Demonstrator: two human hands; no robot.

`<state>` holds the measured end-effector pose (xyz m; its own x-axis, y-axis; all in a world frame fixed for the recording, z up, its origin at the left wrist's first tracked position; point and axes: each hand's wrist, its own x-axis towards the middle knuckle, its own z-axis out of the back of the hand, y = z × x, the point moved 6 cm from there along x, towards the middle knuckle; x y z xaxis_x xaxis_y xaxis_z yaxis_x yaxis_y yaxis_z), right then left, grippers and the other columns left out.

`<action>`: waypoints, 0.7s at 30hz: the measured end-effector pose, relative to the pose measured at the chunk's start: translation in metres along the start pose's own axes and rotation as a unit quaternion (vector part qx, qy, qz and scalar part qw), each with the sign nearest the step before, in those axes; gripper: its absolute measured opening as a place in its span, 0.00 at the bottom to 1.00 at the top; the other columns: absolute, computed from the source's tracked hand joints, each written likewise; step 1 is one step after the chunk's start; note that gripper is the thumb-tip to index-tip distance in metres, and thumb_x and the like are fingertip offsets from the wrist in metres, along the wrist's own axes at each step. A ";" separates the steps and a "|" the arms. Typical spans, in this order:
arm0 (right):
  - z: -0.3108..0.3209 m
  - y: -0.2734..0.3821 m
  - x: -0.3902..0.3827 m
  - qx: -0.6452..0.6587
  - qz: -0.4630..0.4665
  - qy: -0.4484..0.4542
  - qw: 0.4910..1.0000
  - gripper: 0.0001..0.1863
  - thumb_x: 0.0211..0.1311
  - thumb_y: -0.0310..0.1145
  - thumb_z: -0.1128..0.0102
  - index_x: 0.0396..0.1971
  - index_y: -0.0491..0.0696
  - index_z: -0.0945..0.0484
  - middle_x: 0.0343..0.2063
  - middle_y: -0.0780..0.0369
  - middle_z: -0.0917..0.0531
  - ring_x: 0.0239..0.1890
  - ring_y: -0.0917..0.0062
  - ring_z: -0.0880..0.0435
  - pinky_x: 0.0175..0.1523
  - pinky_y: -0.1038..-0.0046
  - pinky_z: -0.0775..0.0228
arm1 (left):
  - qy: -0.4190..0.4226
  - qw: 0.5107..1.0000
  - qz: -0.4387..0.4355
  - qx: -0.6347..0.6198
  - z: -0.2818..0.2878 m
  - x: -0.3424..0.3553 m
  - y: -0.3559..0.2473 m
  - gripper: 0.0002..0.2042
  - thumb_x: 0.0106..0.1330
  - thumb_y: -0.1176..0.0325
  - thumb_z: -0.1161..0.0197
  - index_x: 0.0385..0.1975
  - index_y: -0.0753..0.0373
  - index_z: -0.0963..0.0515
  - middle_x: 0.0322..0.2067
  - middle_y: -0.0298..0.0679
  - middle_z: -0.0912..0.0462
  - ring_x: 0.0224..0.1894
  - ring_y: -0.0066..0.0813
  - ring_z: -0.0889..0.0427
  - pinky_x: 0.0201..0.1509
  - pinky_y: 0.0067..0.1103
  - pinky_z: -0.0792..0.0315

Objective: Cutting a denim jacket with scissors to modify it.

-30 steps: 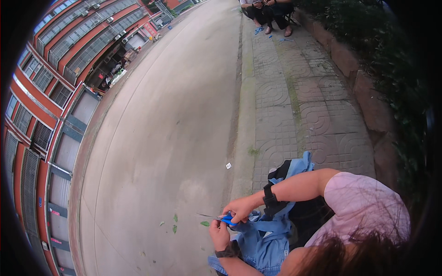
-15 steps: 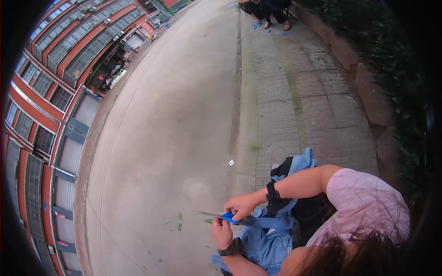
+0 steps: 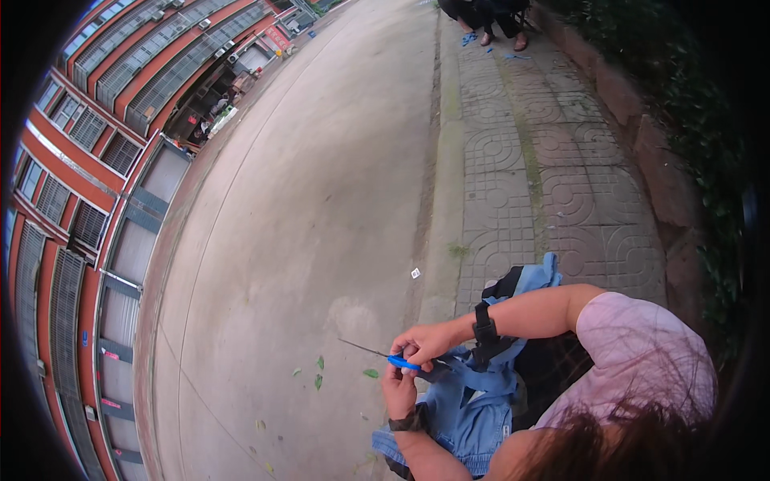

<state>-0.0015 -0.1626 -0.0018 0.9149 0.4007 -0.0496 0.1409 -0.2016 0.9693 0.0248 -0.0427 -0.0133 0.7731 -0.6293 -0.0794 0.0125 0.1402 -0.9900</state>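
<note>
A pair of scissors with blue handles is between my two hands, its thin metal blades pointing left over the pavement. My right hand curls round the handles from above. From below, the fingers of my left hand close on the same handles. Light blue denim cloth lies bunched over my lap under both hands, with an elastic-looking gathered edge near the bottom. Part of it, with black fabric beside it, reaches up past my right forearm. Whether any cloth or thread sits between my fingers is hidden.
Grey concrete stretches to my left, with several green leaves on it. Patterned paving runs ahead, edged by a stone border and hedge. Another person sits far ahead beside blue scraps. Red buildings stand at far left.
The scissors have turned, so the blades now show as one thin line and the blue handles lie more in the open. Both hands have shifted slightly. The whole view has swung a little left.
</note>
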 end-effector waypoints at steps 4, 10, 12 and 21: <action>0.007 0.009 0.002 0.019 0.028 -0.029 0.999 0.24 0.56 0.34 0.41 0.51 0.39 0.33 0.26 0.63 0.18 0.21 0.84 0.24 0.28 0.82 0.32 | -0.077 0.995 0.013 -0.064 0.020 0.005 0.020 0.05 0.65 0.74 0.46 0.38 0.66 0.29 0.31 0.31 0.25 0.34 0.16 0.28 0.38 0.15 0.33; 0.033 0.021 -0.006 -0.095 0.009 -0.144 0.985 0.24 0.54 0.32 0.43 0.50 0.38 0.33 0.27 0.64 0.18 0.22 0.83 0.24 0.27 0.82 0.32 | -0.215 0.976 -0.009 -0.014 0.054 -0.007 0.009 0.06 0.67 0.71 0.50 0.34 0.66 0.29 0.27 0.31 0.27 0.27 0.14 0.32 0.31 0.14 0.36; 0.029 0.014 -0.001 -0.095 0.024 -0.138 0.986 0.24 0.53 0.33 0.41 0.48 0.38 0.32 0.24 0.64 0.19 0.21 0.83 0.24 0.27 0.80 0.31 | -0.221 0.971 0.021 -0.083 0.052 -0.011 0.008 0.07 0.68 0.70 0.51 0.33 0.66 0.29 0.26 0.31 0.27 0.26 0.15 0.32 0.30 0.15 0.35; 0.022 0.022 -0.005 -0.095 -0.002 -0.152 0.984 0.23 0.51 0.35 0.39 0.46 0.39 0.30 0.21 0.64 0.21 0.20 0.82 0.24 0.26 0.79 0.31 | -0.245 0.967 0.044 -0.057 0.049 -0.018 -0.016 0.07 0.68 0.70 0.51 0.31 0.66 0.28 0.25 0.32 0.25 0.26 0.17 0.28 0.30 0.16 0.32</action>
<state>0.0056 -0.1888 0.0146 0.9894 0.1098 -0.0948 0.0973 -0.0176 0.9951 0.0421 0.0042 0.0094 0.9761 -0.1769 -0.1261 -0.1147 0.0732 -0.9907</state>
